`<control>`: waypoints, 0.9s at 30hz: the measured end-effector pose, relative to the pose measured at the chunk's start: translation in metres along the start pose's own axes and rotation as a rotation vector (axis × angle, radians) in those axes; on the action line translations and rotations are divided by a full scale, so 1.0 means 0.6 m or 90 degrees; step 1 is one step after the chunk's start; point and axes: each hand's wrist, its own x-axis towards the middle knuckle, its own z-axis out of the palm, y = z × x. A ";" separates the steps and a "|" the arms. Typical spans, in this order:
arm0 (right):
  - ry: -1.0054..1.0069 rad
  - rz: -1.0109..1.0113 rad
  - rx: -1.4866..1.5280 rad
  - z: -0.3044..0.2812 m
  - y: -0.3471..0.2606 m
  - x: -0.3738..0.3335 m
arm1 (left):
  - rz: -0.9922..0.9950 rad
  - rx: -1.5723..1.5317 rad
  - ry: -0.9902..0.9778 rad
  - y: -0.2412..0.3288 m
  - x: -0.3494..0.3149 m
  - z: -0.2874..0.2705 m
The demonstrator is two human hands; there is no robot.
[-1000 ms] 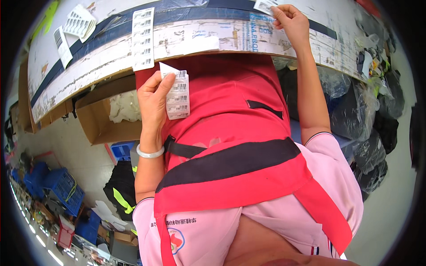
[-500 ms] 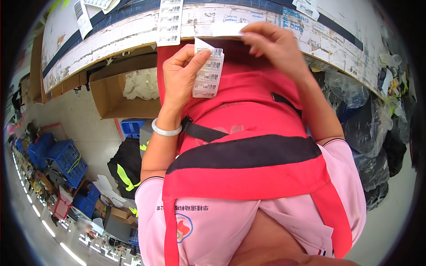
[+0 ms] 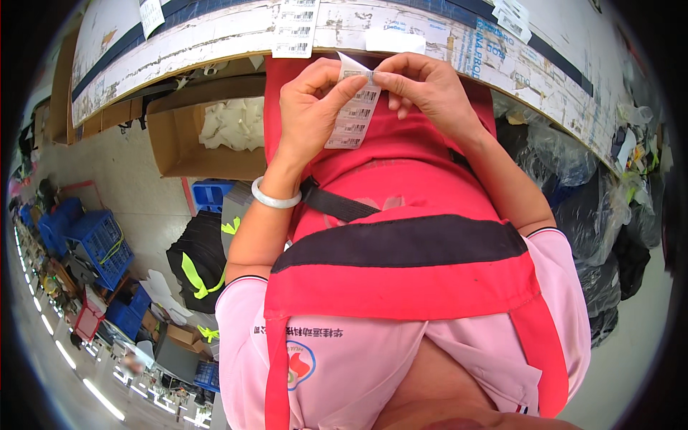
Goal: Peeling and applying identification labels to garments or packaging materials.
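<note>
My left hand (image 3: 313, 107) pinches a strip of white barcode labels (image 3: 353, 118) between thumb and fingers, over the red apron. The strip hangs down, and its top corner stands up as a bare white flap. My right hand (image 3: 423, 89) is closed in a pinch at the strip's upper right edge, thumb and forefinger touching the top label. Whether a label has come loose in that pinch is too small to tell. On the worktable's near edge lie a second barcode label strip (image 3: 294, 32) and a blank white slip (image 3: 395, 41).
The worn white worktable (image 3: 201, 51) spans the top, with more labels (image 3: 512, 19) on it. Beneath its left side is a cardboard box (image 3: 172, 147) holding white scraps (image 3: 233, 125). Plastic-wrapped dark bundles (image 3: 573, 193) stand at right; a blue crate (image 3: 107, 247) sits at left.
My right hand has come from the blank slip at the table edge down and left to the label strip. The left hand and its strip have shifted slightly right in the picture.
</note>
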 end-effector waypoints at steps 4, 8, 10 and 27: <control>-0.016 0.021 0.004 -0.005 0.008 0.003 | -0.014 -0.002 -0.018 0.002 0.000 0.001; 0.036 -0.110 -0.113 -0.001 0.017 -0.003 | -0.080 -0.019 0.023 0.008 0.002 0.003; 0.134 -0.632 -0.535 0.000 0.033 0.004 | -0.129 -0.054 0.027 0.002 0.009 -0.003; 0.088 -0.305 -0.247 0.017 0.010 0.005 | -0.193 -0.264 0.118 0.001 0.006 0.003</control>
